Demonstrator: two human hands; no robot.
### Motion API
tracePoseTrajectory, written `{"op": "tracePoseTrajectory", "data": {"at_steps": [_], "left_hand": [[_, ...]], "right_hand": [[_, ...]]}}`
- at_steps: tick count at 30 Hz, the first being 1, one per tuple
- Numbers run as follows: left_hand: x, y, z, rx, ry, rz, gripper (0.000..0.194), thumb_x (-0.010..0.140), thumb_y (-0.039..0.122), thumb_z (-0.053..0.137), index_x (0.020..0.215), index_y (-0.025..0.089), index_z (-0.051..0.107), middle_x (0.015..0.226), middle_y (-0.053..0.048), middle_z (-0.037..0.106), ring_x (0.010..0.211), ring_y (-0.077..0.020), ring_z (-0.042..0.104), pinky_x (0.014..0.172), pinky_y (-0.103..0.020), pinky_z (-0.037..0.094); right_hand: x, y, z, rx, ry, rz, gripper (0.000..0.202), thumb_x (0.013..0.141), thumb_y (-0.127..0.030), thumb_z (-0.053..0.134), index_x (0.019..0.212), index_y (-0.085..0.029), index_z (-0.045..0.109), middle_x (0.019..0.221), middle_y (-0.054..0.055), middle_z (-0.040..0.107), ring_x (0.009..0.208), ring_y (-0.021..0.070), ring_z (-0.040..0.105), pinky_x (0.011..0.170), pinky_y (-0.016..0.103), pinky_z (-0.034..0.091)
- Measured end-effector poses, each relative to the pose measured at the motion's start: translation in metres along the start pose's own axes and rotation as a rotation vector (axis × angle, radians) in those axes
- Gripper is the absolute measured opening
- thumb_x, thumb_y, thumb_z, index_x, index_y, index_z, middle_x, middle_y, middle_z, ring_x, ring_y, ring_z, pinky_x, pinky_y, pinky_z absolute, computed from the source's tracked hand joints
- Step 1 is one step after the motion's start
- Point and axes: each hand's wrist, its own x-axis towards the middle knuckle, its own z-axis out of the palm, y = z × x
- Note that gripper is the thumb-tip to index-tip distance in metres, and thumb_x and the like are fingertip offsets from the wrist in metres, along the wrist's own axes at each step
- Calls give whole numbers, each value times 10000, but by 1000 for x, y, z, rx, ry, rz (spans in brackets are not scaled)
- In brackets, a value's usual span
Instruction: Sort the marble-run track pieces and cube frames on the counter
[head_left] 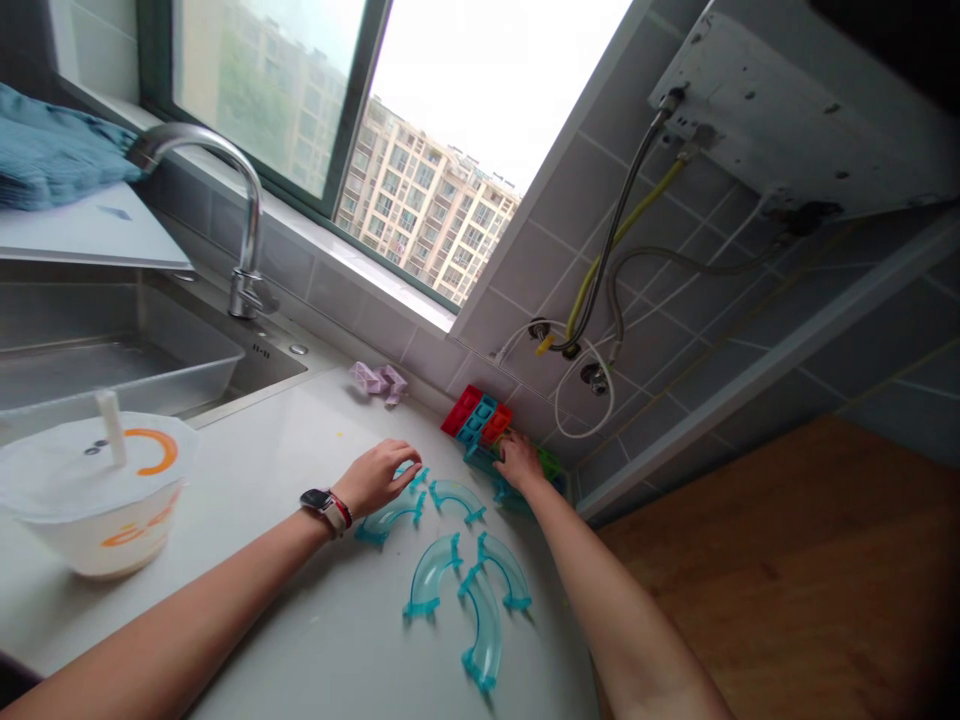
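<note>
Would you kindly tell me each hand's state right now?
Left hand: half-curled beside blue tubes; grip unclear.
Right hand: at the coloured blocks; grip unclear.

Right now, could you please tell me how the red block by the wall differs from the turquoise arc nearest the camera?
The red block is boxy, while the turquoise arc is curved. The red block is vividly coloured, while the turquoise arc is see-through. The red block adjoins a blue block near the right hand; the turquoise arc lies farther from that hand. Both look like plastic.
</note>
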Motion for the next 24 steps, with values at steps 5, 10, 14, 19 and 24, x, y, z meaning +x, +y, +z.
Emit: {"op": "tracePoseTrajectory", "data": {"at_steps": [5, 10, 14, 19, 24], "left_hand": [[0, -2, 0, 0, 1, 1, 280, 1018, 373, 493, 963, 212, 715, 990, -89, 726, 943, -259, 643, 873, -393, 505], [0, 0, -2, -13, 11, 2, 272, 1018, 372, 497, 971, 215, 713, 995, -89, 726, 948, -262, 644, 880, -400, 507], [1, 5, -2, -39, 24, -6, 271, 1018, 402, 510, 1015, 212, 702, 1007, -92, 728, 959, -272, 651, 887, -422, 516], [1, 12, 0, -87, 47, -15, 337, 991, 474, 577, 1170, 200, 656, 1118, -105, 733, 1064, -280, 664, 964, -454, 526], [1, 19, 0, -325, 72, -28, 761, 768, 534, 834, 1404, 230, 546, 1320, -127, 680, 1198, -315, 647, 1022, -486, 534]], "right_hand": [[-2, 2, 1, 53, 37, -56, 244, 983, -360, 673, 1128, -164, 680, 1202, 79, 681, 1096, 240, 659, 963, 465, 548], [-9, 4, -3, 180, 159, -89, 150, 911, -285, 740, 880, -156, 670, 997, 43, 681, 955, 205, 657, 875, 379, 540], [-20, -5, -12, 298, 333, -99, 139, 882, -226, 735, 804, -187, 627, 949, 52, 640, 936, 209, 631, 885, 344, 508], [-40, -38, -32, 438, 506, -185, 128, 921, -251, 687, 821, -218, 614, 1051, 85, 624, 1060, 252, 598, 989, 396, 477], [-67, -81, -51, 631, 494, -346, 142, 897, -326, 744, 880, -236, 636, 1021, 50, 650, 964, 203, 656, 872, 318, 548]]}}
